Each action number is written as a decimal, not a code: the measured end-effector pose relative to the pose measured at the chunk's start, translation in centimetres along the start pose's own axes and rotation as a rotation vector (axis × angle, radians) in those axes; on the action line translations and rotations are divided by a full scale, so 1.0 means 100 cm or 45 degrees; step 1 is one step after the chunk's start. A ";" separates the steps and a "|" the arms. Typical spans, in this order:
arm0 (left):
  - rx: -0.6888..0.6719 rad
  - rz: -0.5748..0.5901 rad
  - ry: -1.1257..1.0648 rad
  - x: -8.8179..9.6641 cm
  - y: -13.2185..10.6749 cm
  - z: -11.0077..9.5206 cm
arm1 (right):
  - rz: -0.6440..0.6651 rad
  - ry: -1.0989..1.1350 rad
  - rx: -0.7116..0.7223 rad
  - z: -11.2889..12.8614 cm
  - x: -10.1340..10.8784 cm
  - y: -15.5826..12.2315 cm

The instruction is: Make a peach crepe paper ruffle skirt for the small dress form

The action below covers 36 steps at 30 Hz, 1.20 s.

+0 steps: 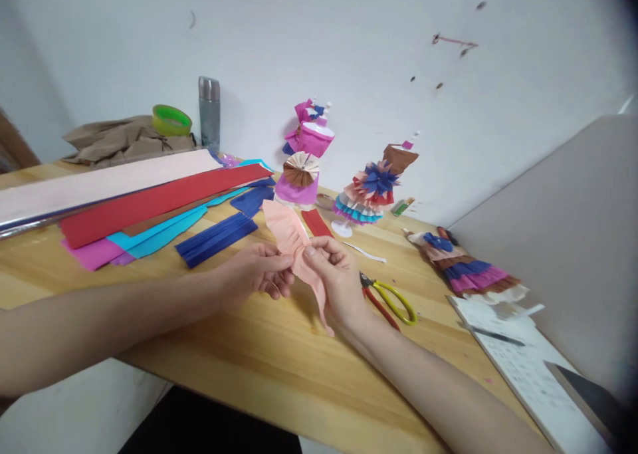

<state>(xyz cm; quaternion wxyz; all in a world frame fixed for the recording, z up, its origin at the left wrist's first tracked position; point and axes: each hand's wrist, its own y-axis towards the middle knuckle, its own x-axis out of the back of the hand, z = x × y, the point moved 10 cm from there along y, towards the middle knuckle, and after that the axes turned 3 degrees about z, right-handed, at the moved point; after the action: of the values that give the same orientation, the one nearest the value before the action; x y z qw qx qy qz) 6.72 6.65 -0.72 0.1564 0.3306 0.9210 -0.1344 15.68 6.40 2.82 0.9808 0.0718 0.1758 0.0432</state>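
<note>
A peach crepe paper strip [282,225] with gathered folds is held up over the wooden table. My left hand [266,268] pinches its left edge between thumb and fingers. On the other side my right hand [333,271] grips the gathered middle, thumb on top, while the strip's loose tail hangs down beside the palm. Scissors [393,301] with yellow and red handles lie just right of my right hand. Behind the strip is a red paper piece [316,223], partly covered. A dark blue folded paper piece [216,239] lies beyond my left forearm.
Long paper sheets, among them a red one [164,205], spread over the table's left. Two small paper-dressed mannequins, one pink [299,187] and one multicoloured [369,188], stand at the back. A thermos [209,112] and green tape roll [172,121] are back left; a notebook [518,357] lies right.
</note>
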 end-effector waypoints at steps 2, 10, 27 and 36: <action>-0.030 -0.033 0.015 0.004 0.000 -0.005 | -0.052 -0.002 -0.001 -0.001 0.007 0.000; -0.276 -0.124 0.354 -0.004 -0.014 -0.038 | -0.015 -0.005 -0.042 -0.006 0.006 0.000; -0.411 -0.240 0.260 0.014 -0.008 -0.047 | 0.003 0.116 -0.086 -0.007 0.006 0.004; -0.366 -0.102 0.318 0.006 -0.007 -0.044 | -0.053 0.083 -0.082 -0.007 0.011 0.003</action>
<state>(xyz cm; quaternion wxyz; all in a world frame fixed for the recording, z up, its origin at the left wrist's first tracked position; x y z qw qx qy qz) 4.98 7.97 3.16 0.0811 0.2821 0.9553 0.0344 16.44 6.95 1.80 0.9771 0.0350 0.2077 0.0307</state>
